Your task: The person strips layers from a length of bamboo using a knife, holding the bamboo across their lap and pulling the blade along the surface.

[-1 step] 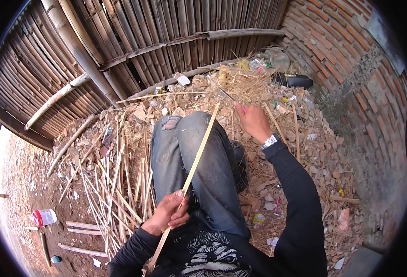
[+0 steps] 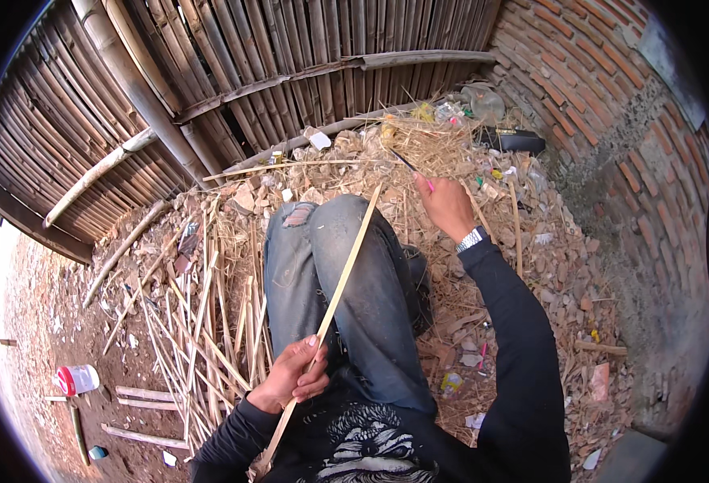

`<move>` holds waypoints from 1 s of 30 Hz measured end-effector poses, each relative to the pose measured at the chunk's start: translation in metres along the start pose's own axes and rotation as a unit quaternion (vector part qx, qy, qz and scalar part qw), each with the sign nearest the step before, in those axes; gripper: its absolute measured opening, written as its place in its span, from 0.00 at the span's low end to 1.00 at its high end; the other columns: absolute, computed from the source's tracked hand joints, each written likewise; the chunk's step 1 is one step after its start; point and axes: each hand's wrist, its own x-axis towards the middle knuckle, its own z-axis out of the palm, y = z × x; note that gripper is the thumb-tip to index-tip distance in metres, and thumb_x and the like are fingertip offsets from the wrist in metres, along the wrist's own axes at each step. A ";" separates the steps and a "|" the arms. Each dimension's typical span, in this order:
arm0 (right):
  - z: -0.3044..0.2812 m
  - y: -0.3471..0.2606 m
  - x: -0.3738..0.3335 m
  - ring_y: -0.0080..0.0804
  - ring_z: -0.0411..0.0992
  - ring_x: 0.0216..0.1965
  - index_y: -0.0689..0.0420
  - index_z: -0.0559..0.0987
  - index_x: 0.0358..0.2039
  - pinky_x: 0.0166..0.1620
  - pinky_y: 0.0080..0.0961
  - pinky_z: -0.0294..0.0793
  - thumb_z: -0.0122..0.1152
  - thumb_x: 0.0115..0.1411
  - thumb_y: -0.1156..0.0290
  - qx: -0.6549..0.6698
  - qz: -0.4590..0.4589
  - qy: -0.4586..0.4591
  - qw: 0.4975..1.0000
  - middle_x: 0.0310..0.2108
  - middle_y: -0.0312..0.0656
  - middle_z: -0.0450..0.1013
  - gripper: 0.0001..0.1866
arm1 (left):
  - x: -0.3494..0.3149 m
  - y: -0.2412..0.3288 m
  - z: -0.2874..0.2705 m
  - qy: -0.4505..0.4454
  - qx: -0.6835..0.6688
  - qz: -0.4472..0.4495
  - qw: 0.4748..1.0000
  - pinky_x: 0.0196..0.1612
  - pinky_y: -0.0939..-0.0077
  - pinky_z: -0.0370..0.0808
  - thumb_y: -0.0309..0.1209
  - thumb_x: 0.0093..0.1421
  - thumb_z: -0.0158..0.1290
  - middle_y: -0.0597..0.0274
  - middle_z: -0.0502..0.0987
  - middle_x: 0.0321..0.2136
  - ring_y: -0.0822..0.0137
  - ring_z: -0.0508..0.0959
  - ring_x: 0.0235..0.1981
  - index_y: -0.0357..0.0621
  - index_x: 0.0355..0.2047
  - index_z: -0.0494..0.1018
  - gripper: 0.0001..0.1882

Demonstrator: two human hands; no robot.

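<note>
My left hand (image 2: 296, 374) is closed around a long, pale bamboo strip (image 2: 348, 278). The strip runs slantwise from beside my waist up over my jeans (image 2: 362, 322), its far end just past my knee. In my right hand (image 2: 449, 209) is a knife with a thin dark blade (image 2: 403, 161) and a pink handle (image 2: 430, 185), most of the handle hidden by my fingers. The blade points up and left, apart from the strip's far end.
Many split bamboo strips (image 2: 201, 346) lie heaped at my left. A bamboo wall (image 2: 290, 40) stands ahead and a brick wall (image 2: 628, 161) to the right. Rubble and straw (image 2: 443, 145) cover the ground. A white tub with red (image 2: 78, 379) lies far left; a black object (image 2: 511, 140) rests by the wall corner.
My right hand and the knife have shifted slightly to the right, away from the strip's end. The strip's far end has dipped a little; my left hand has barely moved.
</note>
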 end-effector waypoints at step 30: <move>-0.023 -0.075 -0.056 0.54 0.70 0.16 0.61 0.75 0.16 0.23 0.46 0.65 0.54 0.70 0.48 0.156 -0.106 -0.045 0.981 0.12 0.54 0.67 0.32 | 0.014 -0.005 -0.013 0.080 0.301 0.109 0.944 0.12 0.80 0.60 0.42 0.79 0.35 0.68 0.63 0.11 0.75 0.62 0.08 0.42 0.36 0.65 0.19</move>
